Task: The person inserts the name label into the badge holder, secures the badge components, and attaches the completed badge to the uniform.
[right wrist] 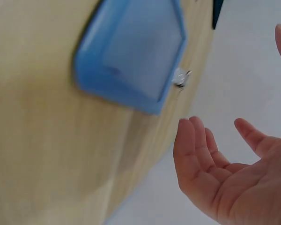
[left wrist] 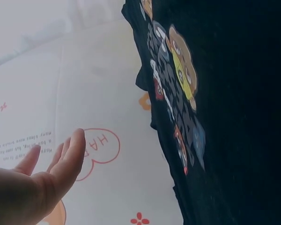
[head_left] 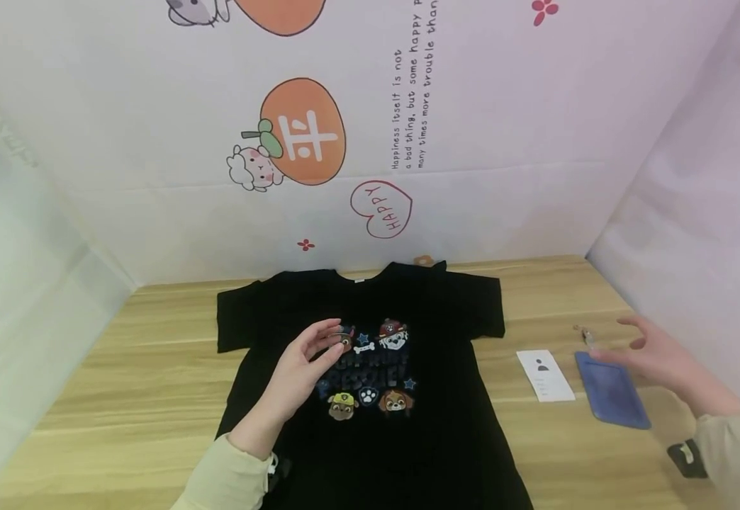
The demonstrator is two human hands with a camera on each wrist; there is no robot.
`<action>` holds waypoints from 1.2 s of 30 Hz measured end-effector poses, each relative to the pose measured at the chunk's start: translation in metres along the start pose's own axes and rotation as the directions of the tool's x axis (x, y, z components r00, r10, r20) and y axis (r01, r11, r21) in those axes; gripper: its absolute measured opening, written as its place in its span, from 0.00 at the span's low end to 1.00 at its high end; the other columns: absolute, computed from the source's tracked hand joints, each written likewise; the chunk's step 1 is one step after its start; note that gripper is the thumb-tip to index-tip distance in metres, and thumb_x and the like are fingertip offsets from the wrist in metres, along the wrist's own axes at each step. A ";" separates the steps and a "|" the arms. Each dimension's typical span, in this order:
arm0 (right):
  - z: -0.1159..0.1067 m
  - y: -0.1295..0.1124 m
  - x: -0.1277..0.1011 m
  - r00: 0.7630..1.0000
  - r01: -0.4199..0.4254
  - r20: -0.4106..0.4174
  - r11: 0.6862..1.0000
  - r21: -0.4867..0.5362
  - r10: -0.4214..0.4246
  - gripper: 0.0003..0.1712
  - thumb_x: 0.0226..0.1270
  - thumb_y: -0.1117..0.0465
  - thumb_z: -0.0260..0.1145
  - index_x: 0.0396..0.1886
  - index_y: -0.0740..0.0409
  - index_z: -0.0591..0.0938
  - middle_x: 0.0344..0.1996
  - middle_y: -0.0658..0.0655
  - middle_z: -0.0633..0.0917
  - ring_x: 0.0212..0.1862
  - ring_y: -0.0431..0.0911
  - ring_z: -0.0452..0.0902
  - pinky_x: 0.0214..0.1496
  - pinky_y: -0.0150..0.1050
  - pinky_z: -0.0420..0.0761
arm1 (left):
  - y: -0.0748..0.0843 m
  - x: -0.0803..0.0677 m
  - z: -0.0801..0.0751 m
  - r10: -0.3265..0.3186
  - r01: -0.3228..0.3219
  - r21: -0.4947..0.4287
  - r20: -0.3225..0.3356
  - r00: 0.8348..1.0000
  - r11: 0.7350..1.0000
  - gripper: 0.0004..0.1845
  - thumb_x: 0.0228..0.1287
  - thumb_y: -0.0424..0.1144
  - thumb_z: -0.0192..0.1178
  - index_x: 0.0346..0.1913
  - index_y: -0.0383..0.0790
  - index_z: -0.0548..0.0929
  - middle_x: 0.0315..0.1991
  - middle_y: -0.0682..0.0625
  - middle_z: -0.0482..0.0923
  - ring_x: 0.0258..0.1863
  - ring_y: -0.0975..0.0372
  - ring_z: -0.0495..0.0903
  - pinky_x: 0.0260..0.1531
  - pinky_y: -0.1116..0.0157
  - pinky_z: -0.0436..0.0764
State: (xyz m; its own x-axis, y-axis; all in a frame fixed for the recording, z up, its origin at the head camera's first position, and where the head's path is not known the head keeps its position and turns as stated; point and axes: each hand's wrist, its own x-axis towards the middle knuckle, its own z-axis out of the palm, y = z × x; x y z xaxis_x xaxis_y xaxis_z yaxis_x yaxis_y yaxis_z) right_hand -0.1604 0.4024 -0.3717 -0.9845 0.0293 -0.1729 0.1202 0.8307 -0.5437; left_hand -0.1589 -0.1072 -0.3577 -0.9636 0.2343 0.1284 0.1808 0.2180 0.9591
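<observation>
I have a black T-shirt spread flat, front up, on the wooden bench, its collar toward the back wall. My left hand floats just above the cartoon print on the chest, fingers loosely spread and holding nothing. My right hand is out to the side, open-palmed and empty, hovering just over the blue card holder that lies beside a white card, well apart from the shirt. I judge this the reach stage, with nothing gripped yet. The next move, as I read it, calls for lowering the right hand onto the card holder and closing the fingers on its edge, near the metal clip.
</observation>
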 end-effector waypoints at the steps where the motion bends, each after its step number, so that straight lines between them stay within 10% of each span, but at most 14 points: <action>1: 0.000 0.002 0.000 1.000 0.000 0.012 1.000 0.011 -0.001 0.57 0.62 0.44 0.64 0.68 0.80 0.43 0.53 0.91 0.60 0.50 0.76 0.66 0.41 0.59 0.78 | 0.000 0.000 0.001 -0.003 0.003 -0.011 0.001 1.000 1.000 0.21 0.68 0.36 0.55 0.62 0.36 0.70 0.61 0.41 0.72 0.60 0.47 0.72 0.59 0.53 0.74; 15: 0.009 0.018 0.009 0.998 -0.006 0.064 1.000 -0.007 0.006 0.59 0.55 0.47 0.72 0.63 0.85 0.48 0.51 0.91 0.64 0.47 0.75 0.72 0.39 0.50 0.83 | -0.002 0.005 0.018 -0.061 0.067 -0.138 0.046 0.997 0.988 0.20 0.69 0.36 0.54 0.61 0.34 0.71 0.60 0.39 0.72 0.59 0.49 0.73 0.56 0.55 0.77; 27: 0.019 0.015 0.012 1.000 0.022 0.023 0.988 -0.151 -0.019 0.61 0.45 0.43 0.76 0.62 0.82 0.55 0.57 0.88 0.59 0.53 0.79 0.60 0.51 0.69 0.67 | -0.004 0.007 0.029 -0.071 0.085 -0.162 0.093 0.993 0.983 0.20 0.69 0.37 0.53 0.61 0.33 0.70 0.61 0.38 0.70 0.61 0.44 0.69 0.57 0.54 0.75; 36: 0.021 0.011 0.012 0.998 0.046 0.038 0.986 -0.163 -0.040 0.56 0.45 0.46 0.76 0.60 0.80 0.59 0.54 0.87 0.64 0.49 0.75 0.67 0.47 0.64 0.72 | -0.008 0.010 0.034 -0.077 0.092 -0.165 0.098 0.992 0.982 0.21 0.69 0.37 0.53 0.62 0.33 0.70 0.62 0.36 0.69 0.61 0.48 0.71 0.58 0.54 0.75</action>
State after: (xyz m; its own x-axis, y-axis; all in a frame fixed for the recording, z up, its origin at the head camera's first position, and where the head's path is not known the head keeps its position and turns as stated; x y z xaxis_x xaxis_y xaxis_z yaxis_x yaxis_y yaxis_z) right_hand -0.1679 0.4000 -0.3972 -0.9830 -0.0254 -0.1819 0.0523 0.9105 -0.4101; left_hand -0.1637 -0.0741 -0.3730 -0.9509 0.3082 0.0291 0.0562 0.0793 0.9953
